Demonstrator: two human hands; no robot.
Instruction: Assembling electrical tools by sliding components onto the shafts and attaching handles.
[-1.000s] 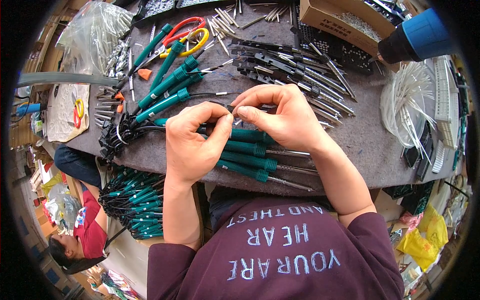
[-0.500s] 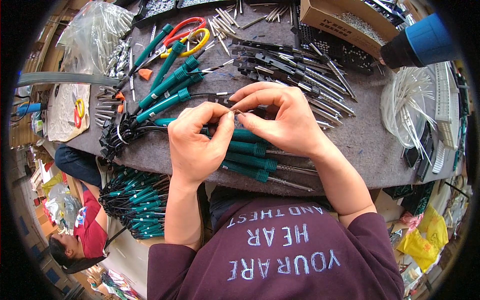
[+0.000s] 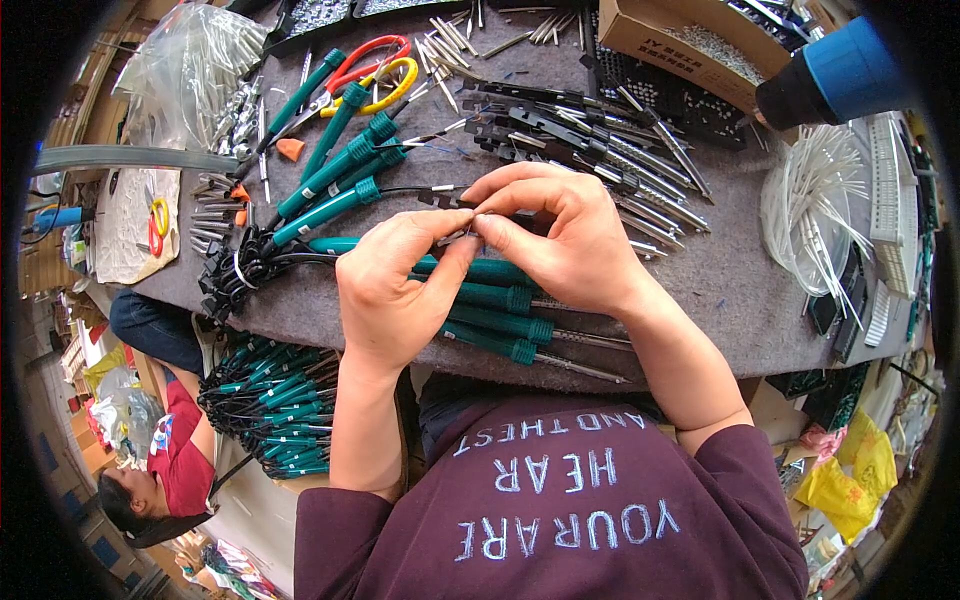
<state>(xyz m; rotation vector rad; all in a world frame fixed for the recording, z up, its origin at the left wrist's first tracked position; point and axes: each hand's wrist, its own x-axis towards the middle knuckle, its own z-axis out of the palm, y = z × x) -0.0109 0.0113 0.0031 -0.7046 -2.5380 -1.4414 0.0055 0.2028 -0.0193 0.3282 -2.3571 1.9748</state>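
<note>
My left hand and my right hand meet over the table with thumbs and forefingers pinched together. Between the fingertips is a thin wire, mostly covered by the fingers. Just beyond them lies a black cord coming out of a green soldering iron handle. Below my hands, more green handles with metal tubes lie side by side, partly hidden by my left hand. A pile of metal rods with black clips rests past my right hand.
Red- and yellow-handled scissors lie at the far left. A blue tool with a black nozzle juts in at upper right, near a cardboard box and a bag of white tubes. Bundled green handles sit below the table edge; another person's red sleeve is at lower left.
My fingertips have drawn closer together, and the wire between them shows less. The left thumb has shifted slightly; my forearms are nearly unmoved.
</note>
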